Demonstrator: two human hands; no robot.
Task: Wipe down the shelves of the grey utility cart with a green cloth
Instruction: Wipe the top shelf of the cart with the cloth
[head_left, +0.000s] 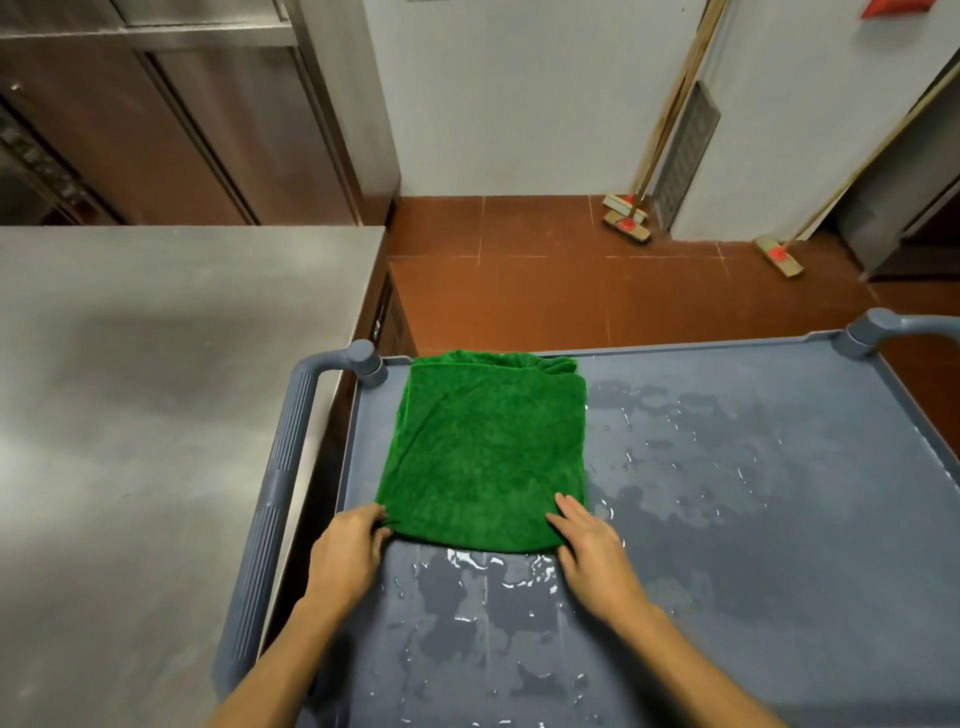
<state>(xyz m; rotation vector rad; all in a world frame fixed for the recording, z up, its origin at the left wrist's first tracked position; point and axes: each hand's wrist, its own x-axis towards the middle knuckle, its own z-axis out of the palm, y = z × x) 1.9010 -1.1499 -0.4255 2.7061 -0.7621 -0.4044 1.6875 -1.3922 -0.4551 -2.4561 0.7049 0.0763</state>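
The green cloth (483, 452) lies flat on the top shelf (779, 519) of the grey cart. It sits at the far left part of the shelf, close to the cart handle (275, 493). Its long side runs from near to far, and its far edge is bunched up against the far rim.

Both hands are at the near edge of the cloth, one at each corner. The left hand (345, 551) has its fingers curled tight on the near left corner and pinches it. The right hand (592, 551) lies on the near right corner with its fingers mostly straight, and it presses the cloth down. So almost all of the cloth lies away from the hands, on the far side.

Water (488, 561) shines on the shelf just near the cloth, between the two arms. More wet spots spread out to the right. I think the wiping of this shelf is only partly done, as so much of it is wet. The next move could be a pull toward the body, or a slide to the right. The right hand is nearer the big wet part.

A steel table (156, 364) stands on the left. Brooms (626, 218) lean on the far wall.
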